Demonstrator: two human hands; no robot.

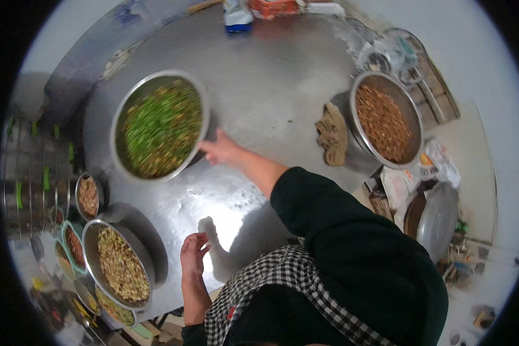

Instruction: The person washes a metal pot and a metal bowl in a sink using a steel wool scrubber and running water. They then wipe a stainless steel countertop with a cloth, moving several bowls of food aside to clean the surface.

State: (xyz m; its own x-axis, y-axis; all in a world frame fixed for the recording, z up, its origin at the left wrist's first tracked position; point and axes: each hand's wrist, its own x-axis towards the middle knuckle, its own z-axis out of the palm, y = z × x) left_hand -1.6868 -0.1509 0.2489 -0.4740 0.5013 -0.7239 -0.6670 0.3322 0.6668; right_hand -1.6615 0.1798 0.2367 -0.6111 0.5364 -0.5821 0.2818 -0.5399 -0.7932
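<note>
A large metal bowl [116, 142] of chopped green and brown food stands on the metal table, slightly blurred. My right hand [219, 149] reaches out to its near right rim. The fingers are spread and one fingertip meets the rim or lies just over it; no grip around it shows. Near the table's front edge, my left hand [194, 253] is raised with loosely bent fingers and nothing in it. Left of that hand stands a deep metal bowl [143, 253] of chopped pale yellow food.
A metal bowl [358, 125] of brown chopped food stands right, beside a crumpled brown cloth [332, 135]. Smaller bowls, including a metal bowl [98, 197] and a green bowl [65, 235], line the left. A blue-and-white bag [237, 16] and a red basket [274, 8] sit at the back.
</note>
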